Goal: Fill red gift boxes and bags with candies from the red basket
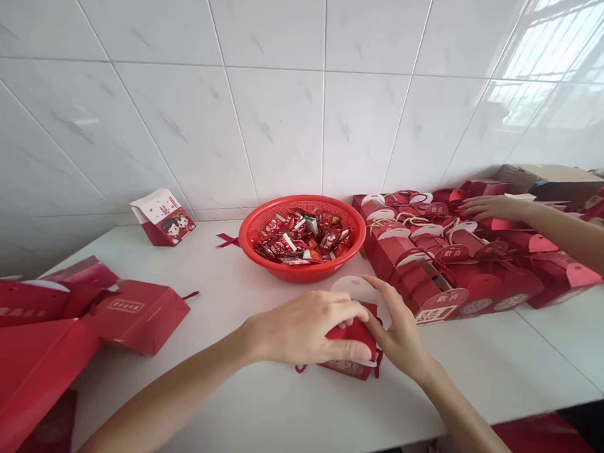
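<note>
A small red gift box (348, 369) with rounded flaps, pale on the inside, stands on the white table in front of the basket. My left hand (310, 327) lies over its top from the left, fingers curled and thumb along the front flap. On its right side, my right hand (395, 324) touches the box top and the pale back flap (354, 285), its fingers apart. The fingertips of both hands meet near the top opening. A red cord shows at the box's right side. Behind my hands sits a red plastic basket (300, 274) holding several wrapped sweets (306, 237).
Rows of closed red boxes (430, 272) fill the right, where another person's hand (498, 207) reaches over them. Several red boxes (138, 316) stand at the left. A white-and-red box (165, 217) and a red ribbon (228, 240) lie near the tiled wall.
</note>
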`<state>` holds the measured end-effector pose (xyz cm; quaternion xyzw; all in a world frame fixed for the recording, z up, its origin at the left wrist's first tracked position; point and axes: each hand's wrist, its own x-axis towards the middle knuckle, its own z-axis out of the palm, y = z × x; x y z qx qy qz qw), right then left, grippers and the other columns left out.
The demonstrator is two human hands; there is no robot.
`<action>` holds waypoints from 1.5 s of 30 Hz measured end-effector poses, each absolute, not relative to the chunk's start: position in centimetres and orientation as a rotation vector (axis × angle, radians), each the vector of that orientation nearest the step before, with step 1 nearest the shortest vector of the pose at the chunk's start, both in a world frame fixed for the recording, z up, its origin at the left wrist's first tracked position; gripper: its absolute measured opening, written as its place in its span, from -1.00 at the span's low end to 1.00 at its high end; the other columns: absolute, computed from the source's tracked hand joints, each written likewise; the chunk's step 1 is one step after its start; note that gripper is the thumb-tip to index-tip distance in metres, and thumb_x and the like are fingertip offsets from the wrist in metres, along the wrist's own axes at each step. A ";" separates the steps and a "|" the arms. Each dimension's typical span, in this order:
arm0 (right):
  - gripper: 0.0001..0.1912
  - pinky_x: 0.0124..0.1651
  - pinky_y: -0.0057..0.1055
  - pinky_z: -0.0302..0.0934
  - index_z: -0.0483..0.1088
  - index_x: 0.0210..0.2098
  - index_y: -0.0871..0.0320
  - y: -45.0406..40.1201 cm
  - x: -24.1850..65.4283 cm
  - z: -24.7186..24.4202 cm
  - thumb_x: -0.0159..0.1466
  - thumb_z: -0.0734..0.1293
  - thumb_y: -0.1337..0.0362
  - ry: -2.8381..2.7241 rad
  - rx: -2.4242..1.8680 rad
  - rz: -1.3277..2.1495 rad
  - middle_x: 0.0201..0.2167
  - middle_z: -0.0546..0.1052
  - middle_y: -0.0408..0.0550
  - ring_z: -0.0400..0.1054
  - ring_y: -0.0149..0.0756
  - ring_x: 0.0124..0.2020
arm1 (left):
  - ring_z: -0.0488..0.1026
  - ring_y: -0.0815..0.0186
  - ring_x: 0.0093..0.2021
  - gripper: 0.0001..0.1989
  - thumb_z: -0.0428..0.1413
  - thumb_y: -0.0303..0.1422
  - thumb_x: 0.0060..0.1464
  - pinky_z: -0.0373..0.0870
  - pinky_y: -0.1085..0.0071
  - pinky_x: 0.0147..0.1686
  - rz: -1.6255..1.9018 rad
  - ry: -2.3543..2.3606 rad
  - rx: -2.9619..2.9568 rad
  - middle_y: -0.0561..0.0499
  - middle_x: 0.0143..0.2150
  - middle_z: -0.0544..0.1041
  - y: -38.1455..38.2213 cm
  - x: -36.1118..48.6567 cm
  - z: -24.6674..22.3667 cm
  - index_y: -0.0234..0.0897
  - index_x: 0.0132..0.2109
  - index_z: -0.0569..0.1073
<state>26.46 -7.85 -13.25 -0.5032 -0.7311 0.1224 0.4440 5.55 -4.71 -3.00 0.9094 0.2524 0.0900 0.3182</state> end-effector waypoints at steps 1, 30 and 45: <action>-0.58 0.22 0.03 0.29 0.23 0.24 0.04 -7.7 26.4 -13.3 0.43 0.25 0.14 -1.839 -1.235 0.234 0.10 0.52 0.10 0.42 -0.03 0.14 | 0.44 0.30 -0.31 -0.63 0.15 0.00 0.24 0.29 0.42 -0.34 0.163 0.645 2.409 0.01 -0.25 0.48 -4.7 5.5 -2.9 -0.25 -0.15 0.54; -0.73 0.01 -0.14 0.41 0.50 -0.16 0.12 -7.0 26.3 -14.7 0.39 0.18 0.21 -1.833 -1.335 0.638 0.05 0.51 0.18 0.50 -0.08 0.01 | 0.46 0.18 -0.16 -0.66 0.16 0.00 0.16 0.29 0.37 -0.24 -0.069 1.103 2.265 -0.01 -0.09 0.45 -2.0 2.3 -3.9 -0.10 -0.08 0.52; -0.69 -0.43 -0.43 0.20 0.43 -0.33 0.17 -5.9 23.8 -5.2 0.24 0.43 0.03 -1.537 -0.972 1.404 -0.46 0.53 -0.11 0.25 -0.45 -0.54 | 0.49 0.14 -0.16 -0.72 0.23 -0.13 0.05 0.41 0.32 -0.21 0.238 1.169 2.218 -0.03 -0.10 0.50 -3.4 2.3 -3.6 -0.17 -0.14 0.59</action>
